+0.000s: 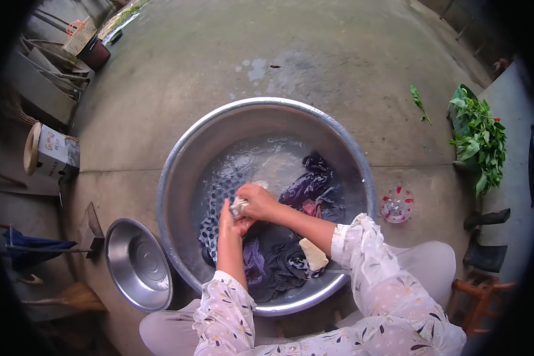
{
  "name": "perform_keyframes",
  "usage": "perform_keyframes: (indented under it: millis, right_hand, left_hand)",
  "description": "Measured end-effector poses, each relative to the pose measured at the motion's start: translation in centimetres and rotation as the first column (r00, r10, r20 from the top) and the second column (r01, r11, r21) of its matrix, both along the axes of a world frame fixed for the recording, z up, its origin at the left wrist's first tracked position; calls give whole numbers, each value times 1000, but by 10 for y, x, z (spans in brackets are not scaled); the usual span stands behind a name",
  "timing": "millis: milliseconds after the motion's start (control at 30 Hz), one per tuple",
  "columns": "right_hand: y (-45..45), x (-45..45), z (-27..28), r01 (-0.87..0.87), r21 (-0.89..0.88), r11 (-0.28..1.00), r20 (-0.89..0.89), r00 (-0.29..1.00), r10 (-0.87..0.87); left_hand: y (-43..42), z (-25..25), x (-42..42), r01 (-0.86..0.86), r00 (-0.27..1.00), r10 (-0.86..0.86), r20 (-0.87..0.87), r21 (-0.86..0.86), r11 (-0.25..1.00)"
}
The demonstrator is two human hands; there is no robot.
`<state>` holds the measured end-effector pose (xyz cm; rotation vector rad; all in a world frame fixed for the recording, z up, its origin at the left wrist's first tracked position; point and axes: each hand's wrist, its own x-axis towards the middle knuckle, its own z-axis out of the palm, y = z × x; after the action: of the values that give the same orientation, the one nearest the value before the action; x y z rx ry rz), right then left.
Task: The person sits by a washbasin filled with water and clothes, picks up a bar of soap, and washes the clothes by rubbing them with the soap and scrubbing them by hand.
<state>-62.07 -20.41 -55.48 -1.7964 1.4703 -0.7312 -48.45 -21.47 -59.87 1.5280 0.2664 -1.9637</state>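
Note:
A large metal basin [171, 240] stands in front of me, holding water and wet clothes. My right hand [258, 203] is closed around a bunched whitish cloth [240, 206] above the water. My left hand [231, 223] presses against the same cloth from the left and below, its fingers partly hidden. Under and beside my hands lies a white cloth with dark spots [210, 219]. Nearer me are a black garment [279, 267] and a purple patterned cloth [254, 261]. A dark purple garment [305, 185] lies to the right. A pale yellowish block [313, 255] rests on the clothes near my right forearm.
An empty smaller metal basin [137, 264] leans at the left. A clear bowl with red marks [397, 204] sits right of the big basin. Leafy greens [480, 139] lie farther right, near black boots [486, 237]. A box [56, 151] and a broom [71, 298] stand left.

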Motion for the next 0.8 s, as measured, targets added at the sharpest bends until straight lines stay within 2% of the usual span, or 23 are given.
perform_keyframes:
  millis: [33, 100, 133, 167, 233, 267, 300, 333, 400, 433, 500, 533, 567, 600, 667, 700, 733, 767, 800]
  right_hand:
    - [-1, 3, 6, -41, 56, 998, 219, 975, 28]
    - [0, 3, 22, -151, 206, 967, 354, 933, 70]
    - [2, 3, 31, -212, 274, 938, 423, 903, 81]
    - [5, 3, 40, -254, 377, 891, 565, 825, -4]
    - [3, 0, 57, -230, 437, 870, 707, 685, -174]
    - [1, -2, 62, -222, 467, 856, 759, 597, -259]
    - [-4, -2, 51, -174, 417, 892, 806, 525, -274]
    - [-7, -5, 46, 4, 366, 931, 713, 642, -283]
    - [-15, -12, 42, 316, 159, 935, 472, 808, -353]
    - [-17, -22, 32, 331, -82, 940, 157, 936, -316]
    - [-28, -36, -5, 211, 216, 953, 392, 875, -282]
    - [-29, -40, -4, 111, 348, 931, 503, 816, -285]
    - [-24, -50, -3, -39, 561, 827, 584, 727, -362]
    - [-18, -55, -2, -179, 563, 807, 731, 564, -385]
    - [-6, -57, 0, -438, 465, 769, 882, 160, -443]
    - [-7, -50, -14, -438, 411, 799, 894, 23, -448]
    - [-6, -48, 8, -477, 335, 813, 909, -64, -412]
    - [-1, -46, 30, -511, 254, 821, 914, -152, -377]
    - [0, -44, 50, -537, 171, 826, 907, -242, -345]
  left_hand:
    - [2, 6, 6, -21, 990, 7, -141, -101, 995]
    - [-3, 27, 12, -10, 948, -3, -317, -39, 999]
    - [-6, 3, 18, 165, 953, -243, -181, -360, 918]
    - [-9, -42, 28, 346, 908, -419, 26, -613, 711]
    - [-10, -40, 27, 420, 843, -532, 82, -719, 554]
    - [-13, -39, 27, 341, 846, -522, -111, -641, 688]
    - [-14, -13, 20, 272, 827, -476, -298, -528, 804]
    - [-14, 18, 11, 215, 790, -393, -471, -388, 896]
    - [2, 87, -15, 300, 935, -346, -83, -342, 891]
    - [6, 105, -19, 265, 944, -315, -102, -335, 904]
    - [6, 104, -20, 200, 941, -275, -196, -332, 922]
    - [6, 98, -21, 175, 922, -288, -260, -383, 907]
    - [8, 92, -23, 147, 897, -303, -321, -430, 891]
    - [9, 91, -25, 115, 867, -321, -380, -475, 872]
    - [12, 90, -29, -5, 813, -253, -524, -441, 898]
    - [17, 105, -38, -46, 792, -232, -564, -435, 899]
    - [19, 114, -45, -89, 769, -211, -604, -428, 900]
    - [17, 109, -47, -58, 687, -210, -696, -340, 939]
    - [17, 100, -46, -97, 649, -177, -739, -312, 945]
